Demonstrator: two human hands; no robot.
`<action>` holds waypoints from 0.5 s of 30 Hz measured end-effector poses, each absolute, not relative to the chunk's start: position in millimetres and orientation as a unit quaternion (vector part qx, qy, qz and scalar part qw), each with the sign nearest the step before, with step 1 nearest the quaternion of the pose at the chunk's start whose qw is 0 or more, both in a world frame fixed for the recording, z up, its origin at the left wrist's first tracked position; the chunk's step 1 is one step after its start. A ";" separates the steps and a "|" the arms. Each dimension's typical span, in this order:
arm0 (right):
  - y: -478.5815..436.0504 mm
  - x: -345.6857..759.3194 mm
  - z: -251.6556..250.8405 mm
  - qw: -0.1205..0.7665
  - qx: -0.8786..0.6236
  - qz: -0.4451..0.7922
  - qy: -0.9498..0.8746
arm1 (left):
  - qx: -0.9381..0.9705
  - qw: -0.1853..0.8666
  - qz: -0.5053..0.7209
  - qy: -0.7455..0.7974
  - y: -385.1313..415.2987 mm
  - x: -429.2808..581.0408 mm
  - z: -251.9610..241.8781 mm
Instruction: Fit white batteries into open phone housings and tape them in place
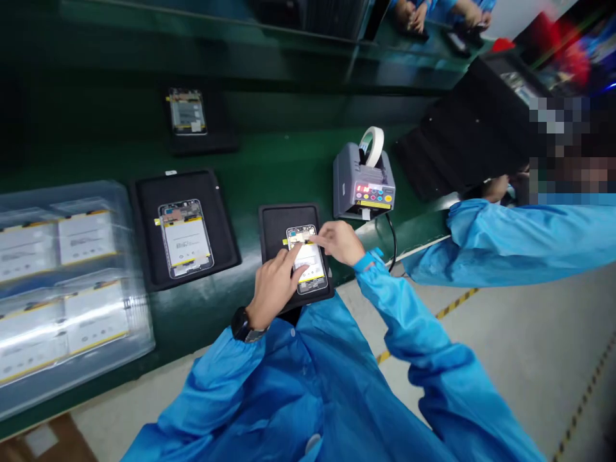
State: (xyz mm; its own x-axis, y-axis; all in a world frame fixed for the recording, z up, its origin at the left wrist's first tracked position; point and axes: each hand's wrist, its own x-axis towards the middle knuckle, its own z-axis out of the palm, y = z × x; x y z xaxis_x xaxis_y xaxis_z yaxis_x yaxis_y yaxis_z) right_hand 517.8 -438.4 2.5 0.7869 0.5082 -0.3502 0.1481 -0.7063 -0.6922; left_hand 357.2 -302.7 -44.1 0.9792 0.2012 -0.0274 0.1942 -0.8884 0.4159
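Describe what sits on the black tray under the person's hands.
An opened phone lies on the black tray, its white battery and upper board showing. The left hand and right hand cover parts of it; what lies beneath them is hidden.

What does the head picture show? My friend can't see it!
A person's left hand is on an opened phone in a black tray, with the right hand over its upper part. A grey tape dispenser stands beyond on the green table; a clear tray of batteries lies far left.

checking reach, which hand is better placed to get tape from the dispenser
Probably the right hand: it is nearer the dispenser, while the left hand is farther off, over the phone.
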 end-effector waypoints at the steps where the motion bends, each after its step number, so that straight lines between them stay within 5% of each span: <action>1: -452.8 516.7 3.4 0.416 -0.863 0.254 -0.134 | 0.974 0.203 -0.002 0.098 -302.1 358.3 -42.5; 5: -503.9 531.0 14.7 0.596 -0.784 0.153 0.076 | 0.982 0.166 -0.061 0.063 -297.0 365.5 -31.7; 15: -504.7 557.9 31.6 0.607 -0.767 0.183 0.098 | 0.984 0.144 -0.102 0.020 -289.4 375.6 -20.0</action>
State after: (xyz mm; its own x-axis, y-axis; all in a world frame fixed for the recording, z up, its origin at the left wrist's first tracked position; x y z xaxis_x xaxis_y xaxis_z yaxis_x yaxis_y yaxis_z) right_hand 557.9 -504.7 31.6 0.9135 0.0716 -0.4005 -0.3732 -0.2446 -0.8949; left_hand 375.6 -289.4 -20.0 0.9784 0.0101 -0.2063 0.0690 -0.9575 0.2802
